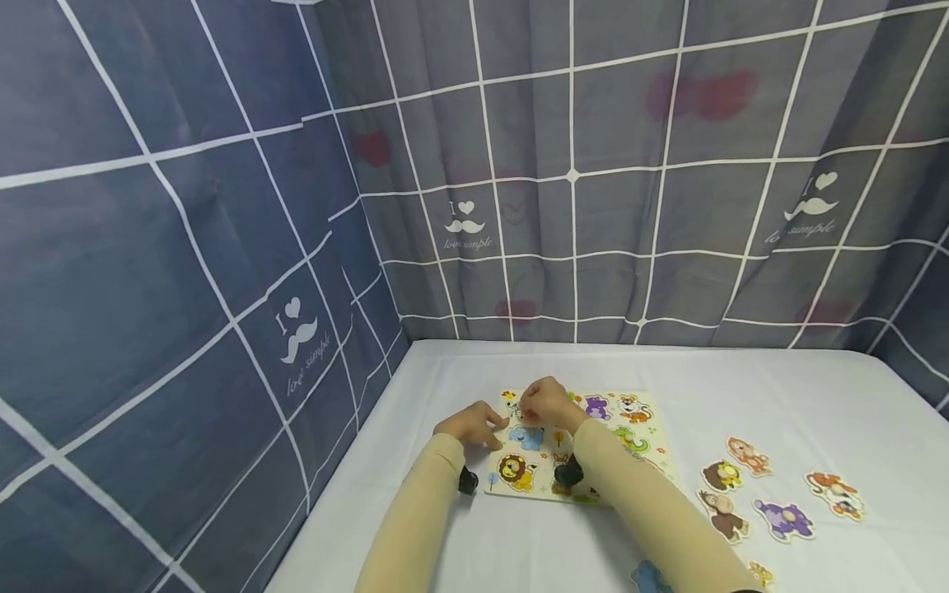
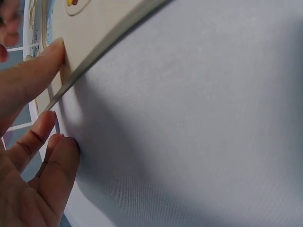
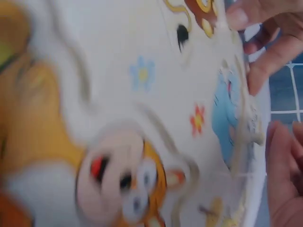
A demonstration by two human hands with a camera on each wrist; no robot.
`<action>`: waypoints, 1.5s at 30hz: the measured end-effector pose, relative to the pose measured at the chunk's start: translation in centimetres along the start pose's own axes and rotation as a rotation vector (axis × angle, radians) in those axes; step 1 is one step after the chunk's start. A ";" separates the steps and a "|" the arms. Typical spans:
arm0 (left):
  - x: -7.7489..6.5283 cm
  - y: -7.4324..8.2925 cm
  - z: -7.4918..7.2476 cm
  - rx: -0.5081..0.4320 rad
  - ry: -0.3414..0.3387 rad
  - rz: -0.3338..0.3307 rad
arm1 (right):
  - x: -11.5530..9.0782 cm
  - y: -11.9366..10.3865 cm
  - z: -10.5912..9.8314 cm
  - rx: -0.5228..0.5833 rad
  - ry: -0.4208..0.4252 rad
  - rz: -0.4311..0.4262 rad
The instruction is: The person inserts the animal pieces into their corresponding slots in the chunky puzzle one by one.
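Left hand [image 1: 470, 423]: fingers spread, thumb resting on the left edge of the picture board [image 2: 90, 33], lower fingers loose beside it. My worry from this distance — if that light touch slips, a push from above could slide the board across the white-covered bench [image 1: 749, 395].

Right hand [image 1: 547, 400]: bent over the board's far-left corner, fingers narrow and pointing down. I cannot tell whether they hold a piece; the hand hides the spot. I judge that a cut-out turned slightly wrong would catch on its outline and sit tilted.

Right sleeve [image 1: 638, 486]: slants across the board's near-right part, blocking my view. A low forearm could nudge the blue piece [image 1: 651, 576] that shows partly beneath it.

Board's look: thin, cream, flat on the bench in front of the person. Left to right, a black-and-white animal [image 1: 513, 409], partly hidden; a brown-maned lion [image 1: 515, 471]; a blue elephant [image 1: 526, 437]; a purple hippo [image 1: 596, 407]; a green crocodile [image 1: 630, 439]; an orange tiger [image 1: 633, 409].

Loose cut-outs: scattered right of the board — a brown-and-yellow animal [image 1: 722, 475], a brown monkey [image 1: 722, 519] close by, a purple piece [image 1: 783, 520], and an orange-and-white one [image 1: 835, 494] farthest right.
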State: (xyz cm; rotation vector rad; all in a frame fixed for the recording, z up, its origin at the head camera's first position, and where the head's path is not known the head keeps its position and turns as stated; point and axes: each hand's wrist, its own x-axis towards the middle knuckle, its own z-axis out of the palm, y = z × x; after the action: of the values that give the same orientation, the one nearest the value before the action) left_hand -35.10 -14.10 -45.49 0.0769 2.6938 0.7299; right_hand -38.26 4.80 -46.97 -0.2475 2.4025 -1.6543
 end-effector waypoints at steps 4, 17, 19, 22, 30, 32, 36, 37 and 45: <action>0.1 0.1 -0.3 -0.009 -0.001 0.011 | -0.6 -0.5 -1.5 -0.037 -0.061 -0.084; -0.7 0.2 0.1 -0.057 0.003 0.004 | -5.4 0.9 -6.0 -0.063 -0.188 -0.149; -0.8 0.2 0.1 -0.046 0.002 0.009 | -6.0 1.2 -6.6 -0.073 -0.188 -0.139; -0.8 0.1 0.1 -0.034 0.003 0.017 | -6.8 1.5 -7.5 -0.096 -0.202 -0.155; -0.8 0.3 -0.1 -0.044 -0.003 0.004 | -9.2 2.0 -10.4 -0.214 -0.288 -0.210; -0.7 0.2 0.0 -0.044 -0.009 -0.011 | -9.8 2.3 -11.1 -0.237 -0.302 -0.216; -0.6 0.2 0.1 -0.044 -0.015 -0.011 | -10.9 3.0 -12.5 -0.275 -0.302 -0.230; -0.6 0.2 0.1 -0.038 -0.016 -0.007 | -11.2 3.2 -12.8 -0.280 -0.300 -0.233; -0.4 0.2 -0.3 -0.029 -0.014 0.020 | -12.3 4.0 -15.8 -0.373 -0.268 -0.238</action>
State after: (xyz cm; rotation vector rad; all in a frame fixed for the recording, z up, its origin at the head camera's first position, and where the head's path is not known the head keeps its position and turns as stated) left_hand -34.83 -14.16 -45.05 0.1010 2.6722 0.7707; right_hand -30.76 23.58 -44.23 -0.7896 2.5229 -1.1454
